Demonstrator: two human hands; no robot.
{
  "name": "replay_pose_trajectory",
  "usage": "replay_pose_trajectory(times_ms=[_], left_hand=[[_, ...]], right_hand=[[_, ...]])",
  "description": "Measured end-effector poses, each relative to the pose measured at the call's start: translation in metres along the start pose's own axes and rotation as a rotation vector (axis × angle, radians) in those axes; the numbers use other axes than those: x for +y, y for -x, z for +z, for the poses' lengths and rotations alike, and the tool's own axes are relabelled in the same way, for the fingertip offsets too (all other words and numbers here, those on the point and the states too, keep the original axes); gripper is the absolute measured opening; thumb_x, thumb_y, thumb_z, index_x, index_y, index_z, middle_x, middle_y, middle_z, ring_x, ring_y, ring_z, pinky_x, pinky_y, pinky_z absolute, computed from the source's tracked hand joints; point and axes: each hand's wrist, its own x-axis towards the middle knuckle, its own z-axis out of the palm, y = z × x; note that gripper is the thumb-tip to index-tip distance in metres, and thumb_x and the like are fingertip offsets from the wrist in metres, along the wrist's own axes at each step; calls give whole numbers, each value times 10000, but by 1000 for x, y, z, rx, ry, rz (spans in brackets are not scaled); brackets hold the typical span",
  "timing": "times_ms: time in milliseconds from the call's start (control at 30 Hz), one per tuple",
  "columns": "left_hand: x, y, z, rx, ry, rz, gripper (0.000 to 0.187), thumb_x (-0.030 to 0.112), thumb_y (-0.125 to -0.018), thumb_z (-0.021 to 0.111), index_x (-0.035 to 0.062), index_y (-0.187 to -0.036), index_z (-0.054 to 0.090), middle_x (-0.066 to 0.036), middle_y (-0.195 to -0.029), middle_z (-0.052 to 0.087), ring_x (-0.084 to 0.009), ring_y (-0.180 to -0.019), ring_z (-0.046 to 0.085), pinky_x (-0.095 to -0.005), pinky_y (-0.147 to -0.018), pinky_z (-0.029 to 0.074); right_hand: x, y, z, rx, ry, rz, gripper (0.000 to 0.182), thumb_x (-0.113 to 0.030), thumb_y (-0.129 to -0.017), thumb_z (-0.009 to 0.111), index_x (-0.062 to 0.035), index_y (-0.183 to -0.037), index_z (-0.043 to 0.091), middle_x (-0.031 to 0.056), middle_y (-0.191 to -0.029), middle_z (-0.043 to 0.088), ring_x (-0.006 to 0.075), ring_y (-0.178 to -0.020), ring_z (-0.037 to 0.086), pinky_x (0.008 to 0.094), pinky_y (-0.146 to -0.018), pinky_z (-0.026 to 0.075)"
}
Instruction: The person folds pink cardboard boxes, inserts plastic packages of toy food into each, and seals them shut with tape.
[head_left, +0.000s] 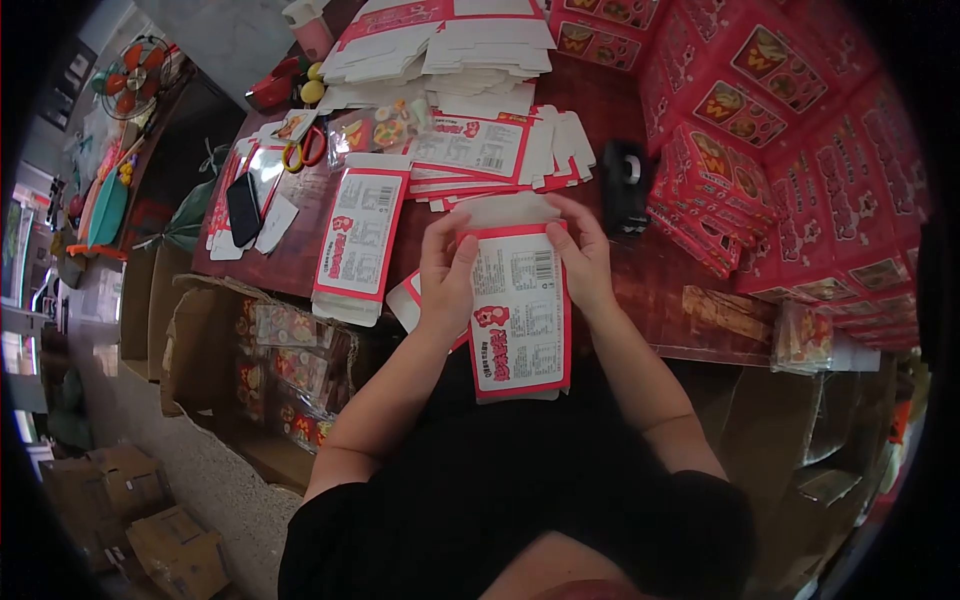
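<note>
Between my hands is a white carton with red borders and printed text (520, 320), its unprinted end flap (512, 208) at the far end. My left hand (450, 275) grips the carton's left edge, thumb on the front and fingers curled at the flap. On the opposite edge, my right hand (582, 258) holds it the same way. A similar carton (360, 235) lies to the left. Beyond my hands is a pile of flat printed cartons (480, 150). A black tool, perhaps a stapler (625, 190), sits right of my right hand.
Red printed boxes (710, 190) are stacked at the right. Scissors (304, 150), a phone (243, 210) and clear packets (380, 132) lie at the left. More blank-sided cartons (435, 55) stand at the back. An open cardboard box (215, 400) with packets is below the table's left edge.
</note>
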Motion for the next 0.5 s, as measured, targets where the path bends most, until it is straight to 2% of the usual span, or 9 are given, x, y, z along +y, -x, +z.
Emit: replay_pose_trajectory(times_ms=[67,133,167,233,333,367,500], left_hand=[[8,4,1,11,-6,43,208,137,-912,540,37,-1086,485,-76,-1134,505,-162,-1062,492,-285,-887,418],[-6,1,-9,-42,54,29,241,129,-878,598,28,-1046,458,-92,-1082,533,-194,-1077,521,-303,-893,422],[-6,-2,-13,-83,72,32,256,128,-869,612,29,-1036,445,-96,-1064,541,-202,-1075,530,-304,-896,421],[-8,-8,-14,-104,101,-10,267,83,-832,649,36,-966,424,-103,-996,568,-224,-1036,573,-289,-872,438],[12,-15,-4,-140,25,-157,208,34,-818,637,25,-911,451,-105,-1015,571,-199,-1002,585,-260,-798,471],[24,-16,2,-108,-60,-173,142,19,-818,617,9,-912,512,-98,-1011,582,-152,-954,590,-229,-720,485],[27,-22,-1,-91,-207,-249,195,65,-832,628,-11,-997,556,-94,-1012,599,-110,-881,582,-223,-696,486]], right_hand=[[-7,0,0,20,107,-91,171,-167,-888,571,-10,-939,616,38,-959,577,130,-948,514,252,-847,389],[-3,0,-11,-105,214,-129,127,-120,-862,597,-14,-925,628,52,-974,584,145,-974,514,259,-869,381],[2,2,-9,-96,28,-30,104,-102,-844,616,-21,-907,634,62,-956,592,158,-964,528,267,-868,388],[7,6,-4,-42,84,-27,107,-103,-837,630,-23,-908,629,50,-935,596,140,-928,538,262,-835,407],[-4,10,4,19,78,52,120,-112,-838,636,-24,-917,616,30,-926,599,112,-869,549,245,-777,432],[-8,11,6,37,59,89,125,-116,-841,636,-24,-921,610,23,-927,599,103,-848,552,238,-756,440],[-11,9,8,72,-58,184,117,-111,-857,612,-28,-939,595,22,-913,605,81,-809,556,218,-713,454]])
